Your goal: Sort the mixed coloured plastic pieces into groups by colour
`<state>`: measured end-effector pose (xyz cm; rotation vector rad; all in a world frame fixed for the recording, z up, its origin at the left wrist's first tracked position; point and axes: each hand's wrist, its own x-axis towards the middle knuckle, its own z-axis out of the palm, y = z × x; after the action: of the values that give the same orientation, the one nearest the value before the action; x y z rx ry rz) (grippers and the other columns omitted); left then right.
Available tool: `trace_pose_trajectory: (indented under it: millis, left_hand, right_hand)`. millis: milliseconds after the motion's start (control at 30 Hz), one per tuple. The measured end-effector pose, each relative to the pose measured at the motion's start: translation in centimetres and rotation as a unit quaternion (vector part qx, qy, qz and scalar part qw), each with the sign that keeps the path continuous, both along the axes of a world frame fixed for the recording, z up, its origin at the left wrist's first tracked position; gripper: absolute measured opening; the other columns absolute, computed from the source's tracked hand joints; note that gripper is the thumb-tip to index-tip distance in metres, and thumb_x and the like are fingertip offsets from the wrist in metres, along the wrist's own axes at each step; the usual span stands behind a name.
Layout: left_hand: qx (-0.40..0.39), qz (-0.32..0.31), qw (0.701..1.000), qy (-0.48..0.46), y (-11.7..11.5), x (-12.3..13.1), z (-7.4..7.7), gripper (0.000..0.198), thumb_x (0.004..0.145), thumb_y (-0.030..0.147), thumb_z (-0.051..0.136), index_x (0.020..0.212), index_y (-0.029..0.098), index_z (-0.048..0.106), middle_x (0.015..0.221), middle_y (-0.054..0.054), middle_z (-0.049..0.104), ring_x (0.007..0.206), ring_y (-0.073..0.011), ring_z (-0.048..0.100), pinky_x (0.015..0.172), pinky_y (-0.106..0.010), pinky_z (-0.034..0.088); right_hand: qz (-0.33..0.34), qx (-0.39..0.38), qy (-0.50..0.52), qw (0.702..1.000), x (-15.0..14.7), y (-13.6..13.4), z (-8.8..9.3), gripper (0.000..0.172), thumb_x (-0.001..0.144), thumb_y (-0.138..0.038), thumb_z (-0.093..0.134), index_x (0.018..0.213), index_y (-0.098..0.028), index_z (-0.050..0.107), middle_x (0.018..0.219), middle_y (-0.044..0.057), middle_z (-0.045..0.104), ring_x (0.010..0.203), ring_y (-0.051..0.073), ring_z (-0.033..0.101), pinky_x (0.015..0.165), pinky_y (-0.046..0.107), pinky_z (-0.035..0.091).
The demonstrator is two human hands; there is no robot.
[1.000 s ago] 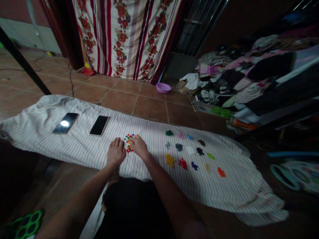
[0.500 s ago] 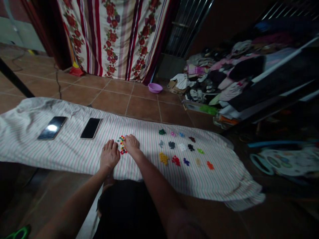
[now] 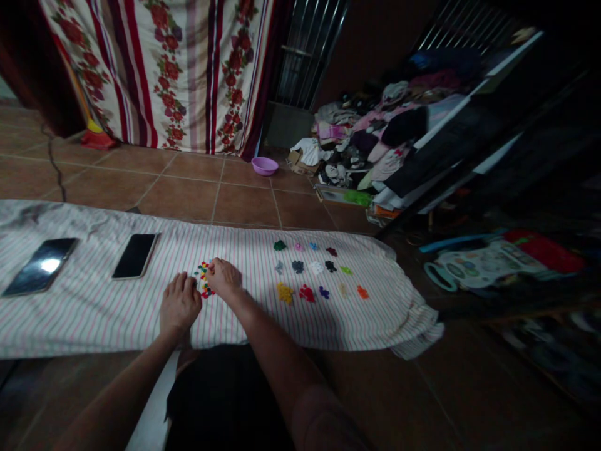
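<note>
Head view, dim room. I see the mixed pile of small coloured pieces [image 3: 203,280] on the striped cloth [image 3: 94,313], between both hands. Left hand [image 3: 179,305] lies palm-down on the cloth, fingers pressed together, tips at the pile's left edge. Right hand [image 3: 225,280] is curled over the pile's right side, fingertips down among the pieces; I cannot tell whether it pinches one. Sorted piles [image 3: 306,292], one colour each, lie in rows well to the right. Black phone [image 3: 135,255] and second phone [image 3: 40,265] lie left. Purple bowl [image 3: 265,165] sits on the tiled floor [image 3: 178,194] beyond.
</note>
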<state>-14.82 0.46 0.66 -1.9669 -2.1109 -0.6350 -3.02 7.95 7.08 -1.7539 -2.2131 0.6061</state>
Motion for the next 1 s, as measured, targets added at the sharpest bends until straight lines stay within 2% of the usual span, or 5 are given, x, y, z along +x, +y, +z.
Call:
trace_pose_trajectory:
  millis: [100,367,533,733,1000]
  left_hand:
    - [-0.003,0.001,1.000,0.000,0.0,0.0,0.1,0.029,0.089,0.023,0.041,0.110,0.014,0.059,0.131,-0.018,0.057,0.127,-0.0317,0.049,0.101,-0.047,0.042]
    - [-0.012,0.003,1.000,-0.001,0.0,0.0,0.2,0.031,0.089,0.022,0.040,0.111,0.014,0.059,0.131,-0.019,0.057,0.127,-0.0323,0.049,0.100,-0.047,0.043]
    - [-0.015,0.001,1.000,-0.011,0.0,0.1,0.6,0.032,0.088,0.022,0.040,0.110,0.013,0.060,0.130,-0.020,0.057,0.127,-0.0329,0.049,0.101,-0.048,0.043]
    - [-0.013,-0.007,1.000,-0.021,-0.1,0.0,0.8,0.032,0.087,0.023,0.041,0.111,0.013,0.060,0.131,-0.020,0.056,0.126,-0.0337,0.050,0.100,-0.051,0.044]
    - [-0.011,-0.021,0.999,-0.023,-0.2,-0.2,0.8,0.032,0.085,0.023,0.042,0.110,0.014,0.060,0.129,-0.020,0.056,0.124,-0.0341,0.050,0.099,-0.052,0.044]
  right_hand:
    - [-0.015,-0.003,0.029,0.999,0.5,-0.1,0.0,0.015,0.090,-0.026,0.052,0.099,-0.024,0.064,0.103,0.003,0.071,0.094,0.018,0.065,0.078,0.028,0.048]
    - [-0.029,0.018,0.137,0.990,4.0,0.7,-1.8,0.021,0.085,-0.014,0.059,0.103,-0.023,0.066,0.106,0.002,0.070,0.089,0.013,0.065,0.082,0.024,0.048]
    - [-0.034,0.026,0.131,0.991,6.7,0.8,-2.1,0.015,0.088,-0.021,0.060,0.099,-0.024,0.070,0.101,0.001,0.070,0.087,0.012,0.066,0.080,0.023,0.048]
    - [-0.048,0.050,0.103,0.992,10.3,1.2,-2.2,0.020,0.093,-0.030,0.055,0.104,-0.025,0.071,0.101,0.003,0.070,0.089,0.014,0.065,0.081,0.024,0.048]
    - [-0.099,0.121,0.128,0.979,16.9,2.0,-3.3,0.022,0.091,-0.025,0.053,0.101,-0.021,0.072,0.096,0.006,0.071,0.087,0.016,0.066,0.082,0.026,0.049]
